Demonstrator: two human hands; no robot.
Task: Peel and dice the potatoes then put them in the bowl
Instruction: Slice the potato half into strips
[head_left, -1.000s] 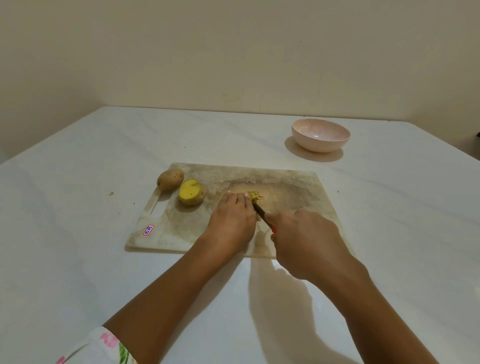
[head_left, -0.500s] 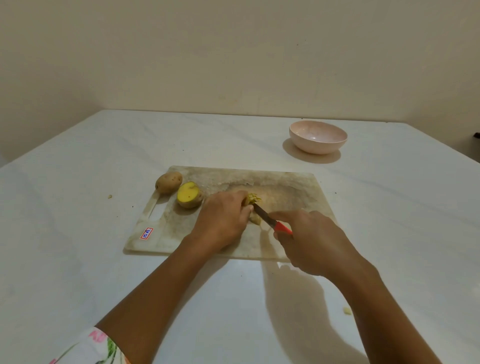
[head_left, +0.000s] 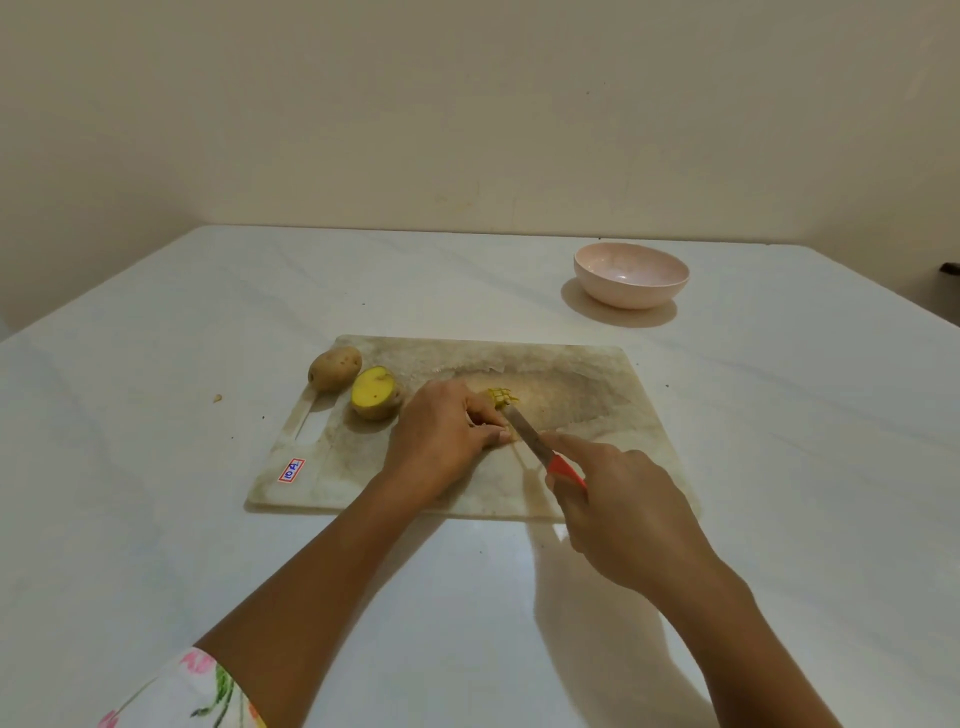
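The left hand (head_left: 447, 431) rests on the cutting board (head_left: 597, 395), fingers (head_left: 485, 410) curled and gripping the near-left side of the scored potato piece (head_left: 503, 397). That piece lies near the board's centre, its yellow top cut in a grid. The right hand (head_left: 623, 509) is clenched round the red handle of the knife (head_left: 524, 431). The blade slants up-left and its tip meets the piece beside the left fingertips.

A cut potato half (head_left: 374, 392), cut face up, and a whole potato (head_left: 335, 368) touch each other at the board's far-left corner, by the handle slot. The right hand overhangs the board's near edge. The board's right half is bare. The pink bowl (head_left: 631, 296) stands well apart, to the far right on the tabletop (head_left: 156, 467), with open surface between.

Compared with one second ago, the left fingers no longer lie flat over the piece, and more of the blade and red handle shows.
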